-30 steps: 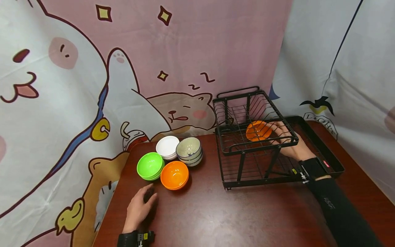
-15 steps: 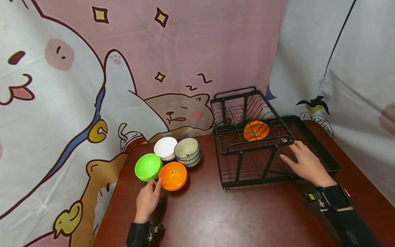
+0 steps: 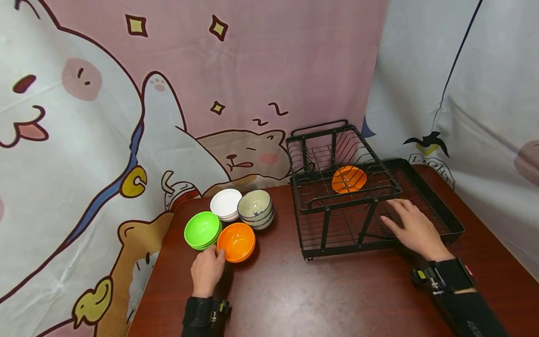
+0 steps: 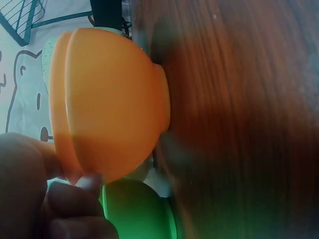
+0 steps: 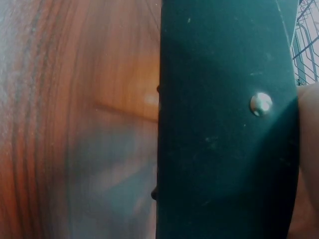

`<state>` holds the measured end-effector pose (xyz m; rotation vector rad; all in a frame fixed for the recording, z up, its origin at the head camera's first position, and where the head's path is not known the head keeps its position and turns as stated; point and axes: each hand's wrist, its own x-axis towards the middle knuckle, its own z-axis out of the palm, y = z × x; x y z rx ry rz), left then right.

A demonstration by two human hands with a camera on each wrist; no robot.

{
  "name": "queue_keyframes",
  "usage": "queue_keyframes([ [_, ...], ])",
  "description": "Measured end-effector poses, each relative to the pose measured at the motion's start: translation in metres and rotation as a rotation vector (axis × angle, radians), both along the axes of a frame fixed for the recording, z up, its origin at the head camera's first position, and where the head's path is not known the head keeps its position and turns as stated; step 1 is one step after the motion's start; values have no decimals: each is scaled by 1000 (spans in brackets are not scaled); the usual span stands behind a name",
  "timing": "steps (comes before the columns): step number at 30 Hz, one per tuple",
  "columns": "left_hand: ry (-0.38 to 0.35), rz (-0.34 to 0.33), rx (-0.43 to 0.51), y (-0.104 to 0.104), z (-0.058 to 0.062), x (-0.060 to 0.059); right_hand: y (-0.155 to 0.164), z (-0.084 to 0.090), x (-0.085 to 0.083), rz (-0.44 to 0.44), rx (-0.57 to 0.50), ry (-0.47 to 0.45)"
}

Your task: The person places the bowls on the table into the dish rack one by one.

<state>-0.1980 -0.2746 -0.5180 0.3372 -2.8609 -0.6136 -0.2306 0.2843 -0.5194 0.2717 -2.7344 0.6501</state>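
Note:
At the left of the table, my left hand (image 3: pixel 208 270) pinches the near-left rim of the orange bowls (image 3: pixel 236 242), a nested pair standing upright. In the left wrist view the thumb and fingers meet at the rim of the orange bowls (image 4: pixel 109 104); whether they grip one or both cannot be told. My right hand (image 3: pixel 417 229) holds nothing, its fingers relaxed near the front right of the black two-tier dish rack (image 3: pixel 328 252). One orange bowl (image 3: pixel 349 180) leans inside the rack, seen through the upper basket's wires. The right wrist view shows the rack's dark side (image 5: pixel 224 124) close up.
Green bowls (image 3: pixel 203 229), white bowls (image 3: pixel 226 204) and blue-rimmed patterned bowls (image 3: pixel 255 208) stand in stacks around the orange pair. The rack's black tray (image 3: pixel 433 201) extends right of the upper basket. A printed cloth (image 3: pixel 252 61) hangs behind the table.
My right hand has let go of the orange bowl in the rack and drawn back toward the front right. My left hand has moved forward and right onto the orange bowls' rim.

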Motion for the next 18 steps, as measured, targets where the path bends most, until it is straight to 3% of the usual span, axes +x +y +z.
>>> queue_keyframes([
  [12, -12, -20, 42, 1, 6, -1, 0, 0, -1, -2, -9, -3],
  [18, 17, -49, 109, 2, 22, -3, 7, 10, -6, -9, -67, -68],
])
